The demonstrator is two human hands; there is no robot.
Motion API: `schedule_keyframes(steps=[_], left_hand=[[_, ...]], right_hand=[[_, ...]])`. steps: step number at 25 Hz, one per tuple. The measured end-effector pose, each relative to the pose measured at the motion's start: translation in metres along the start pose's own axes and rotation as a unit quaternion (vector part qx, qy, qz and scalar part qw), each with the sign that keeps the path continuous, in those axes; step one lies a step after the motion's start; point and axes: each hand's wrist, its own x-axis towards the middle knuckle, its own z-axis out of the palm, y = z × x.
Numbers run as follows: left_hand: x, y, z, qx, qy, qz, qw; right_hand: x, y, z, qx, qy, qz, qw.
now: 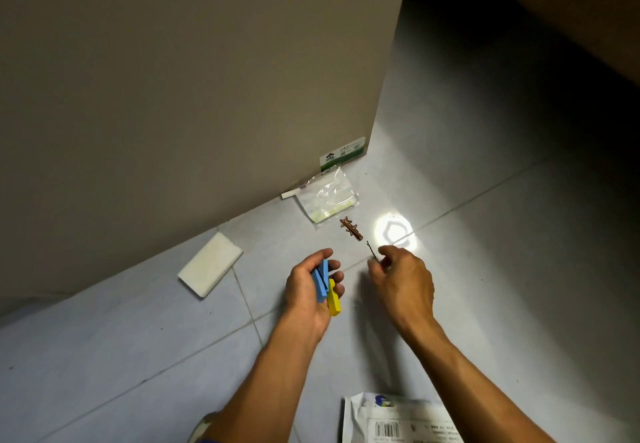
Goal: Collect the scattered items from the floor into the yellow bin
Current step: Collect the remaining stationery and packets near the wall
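My left hand [308,290] holds two blue blocks [321,279] and a yellow block [334,298] in its curled fingers, just above the tiled floor. My right hand [401,279] pinches a thin dark hairpin [372,252] between thumb and fingertips. A brown star-shaped hair clip [350,229] lies on the floor just beyond both hands. A clear plastic bag [329,200] with a green-and-white header card [341,155] leans at the foot of the wall. A white foam block [209,264] lies to the left. The yellow bin is out of view.
A beige wall or cabinet side [190,78] fills the upper left, its corner ending near the bag. A white shipping pouch with a barcode [394,422] lies at the bottom edge. A bright lamp reflection [394,231] sits on the tiles; the far right is dark.
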Motion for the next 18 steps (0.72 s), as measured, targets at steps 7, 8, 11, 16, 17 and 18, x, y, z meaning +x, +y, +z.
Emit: schedule_keyframes(steps=[7, 8, 11, 16, 17, 18], left_hand=[[0.005, 0.004, -0.009, -0.015, 0.029, -0.061, 0.998], [0.005, 0.004, -0.007, -0.017, 0.025, -0.061, 0.998], [0.008, 0.009, 0.001, -0.036, 0.002, -0.035, 0.999], [0.014, 0.03, 0.004, -0.048, 0.004, -0.008, 0.999], [0.016, 0.035, 0.001, -0.041, 0.008, -0.005, 0.999], [0.018, 0.039, -0.003, -0.038, 0.01, -0.001, 0.999]], right_hand=[[0.031, 0.01, 0.012, -0.194, -0.064, -0.063, 0.977], [0.032, 0.006, 0.01, -0.169, -0.083, -0.042, 0.981], [0.026, -0.021, 0.007, 0.024, -0.168, -0.015, 0.985], [0.053, -0.041, 0.013, -0.008, -0.045, -0.128, 0.991], [0.067, -0.042, 0.018, -0.064, -0.056, -0.164, 0.983], [0.08, -0.043, 0.024, -0.126, -0.084, -0.199, 0.968]])
